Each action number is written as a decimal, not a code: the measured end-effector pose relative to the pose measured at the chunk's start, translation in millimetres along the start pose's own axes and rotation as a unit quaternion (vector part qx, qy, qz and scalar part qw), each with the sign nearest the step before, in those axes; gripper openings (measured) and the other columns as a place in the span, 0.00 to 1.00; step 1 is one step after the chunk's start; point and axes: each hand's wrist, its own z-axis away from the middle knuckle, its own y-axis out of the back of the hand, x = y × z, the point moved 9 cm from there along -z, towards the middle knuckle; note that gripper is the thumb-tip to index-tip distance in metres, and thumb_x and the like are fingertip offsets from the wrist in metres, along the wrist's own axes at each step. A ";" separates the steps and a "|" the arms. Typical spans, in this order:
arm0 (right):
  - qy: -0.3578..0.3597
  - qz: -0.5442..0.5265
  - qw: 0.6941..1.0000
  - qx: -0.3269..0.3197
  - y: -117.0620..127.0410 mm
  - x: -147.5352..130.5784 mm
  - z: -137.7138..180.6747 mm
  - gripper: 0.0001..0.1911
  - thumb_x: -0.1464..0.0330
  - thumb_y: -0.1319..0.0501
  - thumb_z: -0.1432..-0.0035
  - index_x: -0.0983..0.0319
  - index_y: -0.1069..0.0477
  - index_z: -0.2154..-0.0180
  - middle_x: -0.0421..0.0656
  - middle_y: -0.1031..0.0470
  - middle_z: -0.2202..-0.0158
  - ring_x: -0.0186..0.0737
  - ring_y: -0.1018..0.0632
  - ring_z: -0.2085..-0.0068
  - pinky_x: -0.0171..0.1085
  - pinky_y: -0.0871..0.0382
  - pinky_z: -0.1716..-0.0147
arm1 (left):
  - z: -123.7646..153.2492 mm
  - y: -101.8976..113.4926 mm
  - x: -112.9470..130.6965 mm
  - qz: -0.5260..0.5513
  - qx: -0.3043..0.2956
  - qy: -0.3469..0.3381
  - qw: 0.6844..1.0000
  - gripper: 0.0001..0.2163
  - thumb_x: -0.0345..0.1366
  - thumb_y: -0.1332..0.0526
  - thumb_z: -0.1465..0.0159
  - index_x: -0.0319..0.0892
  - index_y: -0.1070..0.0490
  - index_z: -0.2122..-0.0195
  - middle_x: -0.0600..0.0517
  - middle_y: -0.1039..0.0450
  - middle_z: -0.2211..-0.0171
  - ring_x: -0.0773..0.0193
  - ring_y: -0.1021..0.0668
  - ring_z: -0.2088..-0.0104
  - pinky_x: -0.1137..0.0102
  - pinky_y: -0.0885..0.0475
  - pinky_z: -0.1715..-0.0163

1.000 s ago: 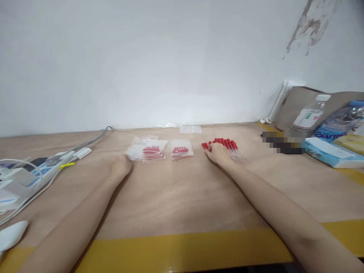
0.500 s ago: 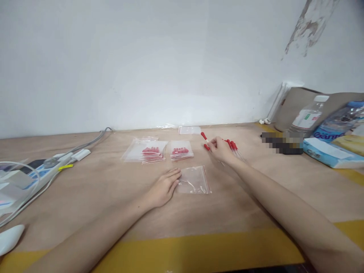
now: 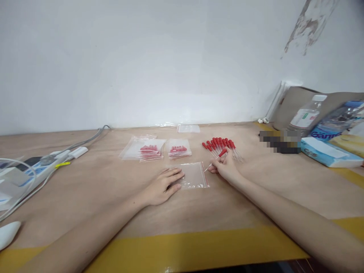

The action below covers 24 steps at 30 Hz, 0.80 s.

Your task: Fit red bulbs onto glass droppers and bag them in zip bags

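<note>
My left hand lies flat with fingers spread on the left part of an empty clear zip bag with a red seal strip. My right hand pinches one red-bulbed glass dropper, its clear tip pointing down at the bag's right opening. Behind my right hand lies a row of several loose red-bulbed droppers. Two filled bags of droppers lie further back on the wooden table.
A stack of empty clear bags sits by the wall. At the left are a power strip with cables and a white object. At the right stand water bottles, a tissue pack and cardboard. Yellow tape edges the table.
My left hand drew an empty bag from the far left to the middle and now presses it flat. My right hand lifted one dropper from the row and brought it to the bag's opening.
</note>
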 end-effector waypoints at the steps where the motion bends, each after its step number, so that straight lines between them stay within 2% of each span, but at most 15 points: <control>1: -0.003 -0.003 1.000 -0.001 -1.8 0.8 -1.0 0.38 0.72 0.42 0.50 0.57 0.65 0.45 0.32 0.36 0.78 0.34 0.25 0.79 0.33 0.27 0.77 | 0.1 -0.1 -0.1 0.002 -0.001 -0.001 1.000 0.20 0.43 0.52 0.35 0.49 0.44 0.42 0.50 0.45 0.41 0.59 0.42 0.41 0.57 0.48 0.42; 4: -0.011 -0.017 1.000 -0.003 -4.9 4.4 -3.2 0.26 0.68 0.44 0.47 0.56 0.58 0.51 0.33 0.34 0.78 0.35 0.25 0.79 0.34 0.28 0.77 | 0.0 -0.5 -1.3 0.006 -0.005 0.002 1.000 0.19 0.42 0.54 0.34 0.50 0.44 0.42 0.51 0.44 0.41 0.59 0.42 0.41 0.56 0.48 0.42; 6: -0.020 -0.045 0.999 -0.012 -6.4 7.5 -3.0 0.15 0.65 0.47 0.44 0.56 0.52 0.57 0.34 0.34 0.78 0.34 0.24 0.78 0.34 0.28 0.77 | -0.3 -1.2 -2.0 0.003 -0.007 0.002 1.000 0.19 0.41 0.55 0.34 0.50 0.45 0.42 0.52 0.44 0.41 0.60 0.42 0.41 0.57 0.48 0.42; 8: -0.030 -0.082 0.996 -0.031 -8.0 9.6 -1.4 0.09 0.63 0.48 0.43 0.57 0.48 0.64 0.35 0.33 0.77 0.34 0.24 0.76 0.34 0.29 0.76 | -0.8 -1.6 -2.4 -0.002 -0.006 0.002 1.000 0.19 0.41 0.55 0.34 0.50 0.46 0.42 0.51 0.44 0.41 0.60 0.42 0.41 0.57 0.48 0.42; 12: -0.021 -0.079 0.993 -0.089 -9.3 5.1 5.0 0.13 0.63 0.40 0.50 0.60 0.42 0.69 0.37 0.30 0.72 0.30 0.25 0.74 0.32 0.30 0.71 | -1.4 -0.4 -2.0 0.000 0.002 0.003 1.000 0.20 0.42 0.53 0.35 0.49 0.47 0.41 0.51 0.44 0.41 0.60 0.41 0.42 0.58 0.47 0.43; 15: 0.013 -0.016 0.982 -0.186 -19.1 -2.4 13.0 0.16 0.63 0.35 0.56 0.62 0.38 0.69 0.40 0.28 0.68 0.27 0.28 0.76 0.31 0.33 0.73 | -1.3 1.9 0.4 0.009 0.012 0.000 1.000 0.21 0.42 0.52 0.35 0.48 0.48 0.41 0.51 0.44 0.42 0.60 0.40 0.42 0.59 0.46 0.43; 18: 0.055 0.010 0.964 -0.261 -29.2 -8.4 19.4 0.16 0.61 0.36 0.54 0.62 0.38 0.67 0.40 0.28 0.66 0.26 0.30 0.77 0.31 0.35 0.76 | -1.1 2.8 1.9 0.014 0.016 -0.003 1.000 0.22 0.42 0.51 0.35 0.47 0.48 0.41 0.51 0.44 0.42 0.60 0.40 0.42 0.60 0.46 0.43; 22: 0.096 0.013 0.951 -0.295 -37.7 -11.8 20.8 0.15 0.59 0.40 0.49 0.60 0.41 0.64 0.39 0.30 0.66 0.27 0.29 0.76 0.30 0.37 0.78 | -1.5 2.8 1.9 0.012 0.016 -0.004 1.000 0.22 0.41 0.51 0.36 0.46 0.48 0.41 0.50 0.44 0.42 0.61 0.40 0.42 0.60 0.46 0.42; 24: 0.090 0.021 0.946 -0.312 -42.7 -8.7 21.5 0.15 0.58 0.40 0.49 0.60 0.41 0.65 0.37 0.31 0.70 0.27 0.31 0.78 0.30 0.38 0.78 | -2.0 2.6 2.2 0.011 0.016 -0.007 1.000 0.22 0.41 0.51 0.36 0.46 0.48 0.41 0.50 0.44 0.42 0.61 0.41 0.42 0.61 0.46 0.42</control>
